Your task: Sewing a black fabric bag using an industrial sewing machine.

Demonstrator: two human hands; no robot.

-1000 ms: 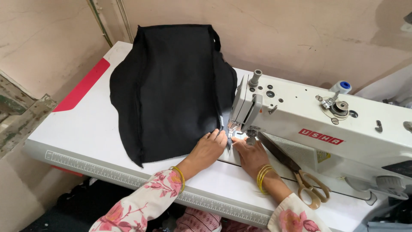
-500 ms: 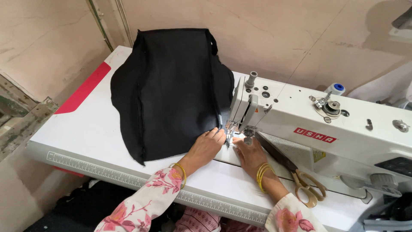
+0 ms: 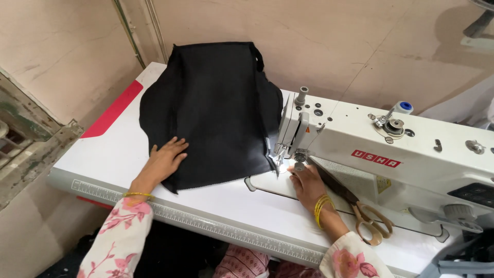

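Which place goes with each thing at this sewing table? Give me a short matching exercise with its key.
Things:
1. left hand
2. right hand
3. scissors
4. black fabric

Places:
A. lying on the table under the machine arm, handles toward the person
B. flat on the near left corner of the fabric
C. spread across the white table, one edge at the needle
D. beside the presser foot, on the machine bed

Pairs: 1-B, 2-D, 3-A, 4-C
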